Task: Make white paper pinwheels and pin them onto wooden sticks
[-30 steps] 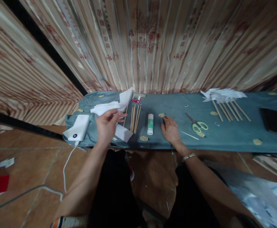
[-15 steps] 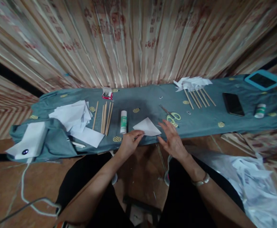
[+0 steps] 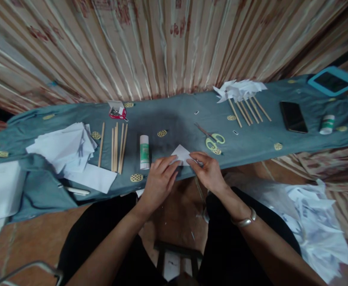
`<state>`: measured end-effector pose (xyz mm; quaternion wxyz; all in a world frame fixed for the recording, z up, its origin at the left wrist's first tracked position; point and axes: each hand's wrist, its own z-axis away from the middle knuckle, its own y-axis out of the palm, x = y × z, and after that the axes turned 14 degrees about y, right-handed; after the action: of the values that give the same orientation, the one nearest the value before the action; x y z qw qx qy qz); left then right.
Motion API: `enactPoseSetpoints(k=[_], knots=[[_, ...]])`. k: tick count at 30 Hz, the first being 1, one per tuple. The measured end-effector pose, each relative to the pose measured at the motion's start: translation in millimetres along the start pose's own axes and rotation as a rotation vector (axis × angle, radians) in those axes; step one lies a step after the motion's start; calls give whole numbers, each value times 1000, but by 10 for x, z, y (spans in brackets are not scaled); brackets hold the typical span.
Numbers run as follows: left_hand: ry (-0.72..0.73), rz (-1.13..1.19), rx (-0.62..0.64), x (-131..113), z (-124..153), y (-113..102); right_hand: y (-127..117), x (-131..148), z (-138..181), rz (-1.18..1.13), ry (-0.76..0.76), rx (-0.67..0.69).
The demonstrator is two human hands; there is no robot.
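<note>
A small folded sheet of white paper (image 3: pixel 181 154) lies at the table's front edge, its peak pointing away from me. My left hand (image 3: pixel 161 174) pinches its left corner, fingers closed. On the opposite side my right hand (image 3: pixel 207 170) grips the right corner between thumb and fingers. Parts of the paper are hidden behind the fingertips. Left of it stands or lies a glue stick (image 3: pixel 144 152) with a green label. Scissors (image 3: pixel 213 140) with light green handles rest beyond my right hand.
Wooden sticks (image 3: pixel 114 147) and a pile of white paper (image 3: pixel 66 145) lie left, near a red box (image 3: pixel 117 110). Paper pinwheels on sticks (image 3: pixel 241 93), a phone (image 3: pixel 293 116), another glue stick (image 3: pixel 327 124) and a blue-framed tablet (image 3: pixel 332 81) are right. A plastic bag (image 3: pixel 313 226) sits below.
My right hand has come in from beside the paper and taken its right corner. The left hand stays on the left corner. The view has shifted slightly.
</note>
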<state>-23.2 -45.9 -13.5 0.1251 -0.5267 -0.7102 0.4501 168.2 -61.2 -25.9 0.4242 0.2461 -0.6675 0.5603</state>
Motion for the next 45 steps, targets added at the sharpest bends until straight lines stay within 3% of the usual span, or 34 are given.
enactPoseSetpoints(k=[5, 12, 18, 29, 45], knots=[[87, 0, 128, -86, 142, 137, 45, 17, -136, 49, 10, 29], [63, -35, 268, -92, 273, 218, 20, 57, -220, 264, -46, -5], [40, -19, 275, -96, 286, 217, -14, 41, -224, 274, -92, -9], [43, -24, 325, -119, 246, 193, 181, -9, -262, 200, -15, -105], [45, -56, 338, -114, 246, 214, 254, -4, -250, 228, -39, -158]])
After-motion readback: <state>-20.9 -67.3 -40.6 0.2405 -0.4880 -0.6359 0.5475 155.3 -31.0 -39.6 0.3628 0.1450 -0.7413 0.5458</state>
